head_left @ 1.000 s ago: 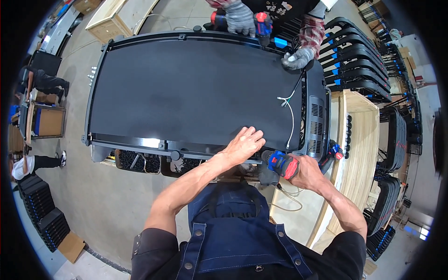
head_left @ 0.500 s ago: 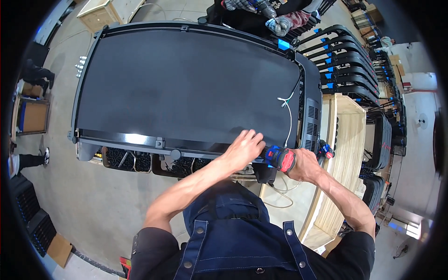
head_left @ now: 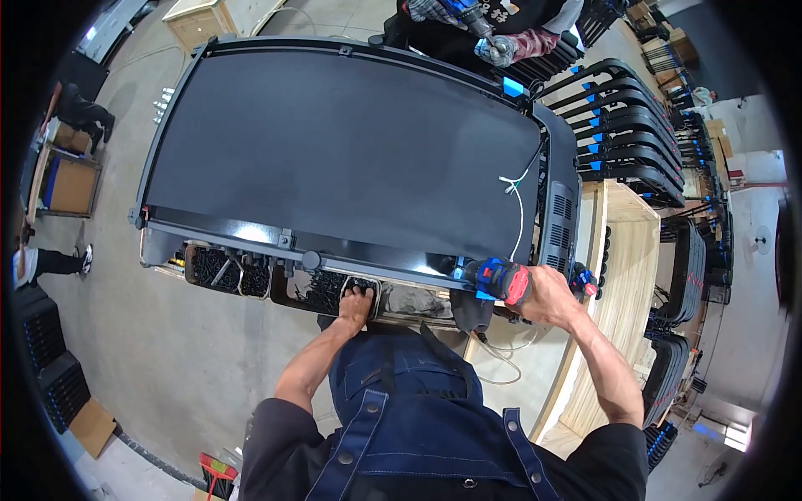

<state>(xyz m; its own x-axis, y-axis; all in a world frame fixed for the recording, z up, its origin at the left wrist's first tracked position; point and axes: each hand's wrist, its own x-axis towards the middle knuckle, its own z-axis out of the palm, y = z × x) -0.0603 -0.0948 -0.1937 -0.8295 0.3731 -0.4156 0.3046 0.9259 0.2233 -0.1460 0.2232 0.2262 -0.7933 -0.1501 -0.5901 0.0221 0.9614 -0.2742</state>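
A treadmill deck (head_left: 334,150) with a wide black belt lies across in front of me. My right hand (head_left: 547,296) is wrapped round a blue, red and black cordless drill (head_left: 503,281) at the deck's near right corner. The drill points left along the near rail (head_left: 384,267). Below that rail, my left hand (head_left: 357,307) reaches into a bin of small black screws (head_left: 362,286), its fingers apart and bent down among them; the fingertips are hidden. A white cable (head_left: 520,213) lies over the belt's right end.
More bins of black fasteners (head_left: 225,271) sit under the near rail. A second blue and red power tool (head_left: 585,280) stands by a wooden crate (head_left: 618,275) on the right. Beyond the deck, a co-worker's gloved hand (head_left: 495,50) is at a drill. Black curved frames (head_left: 626,125) are stacked at far right.
My left hand has left the deck's near rail and moved left and down into the screw bin. The drill stays in my right hand near the same corner. The view has shifted slightly.
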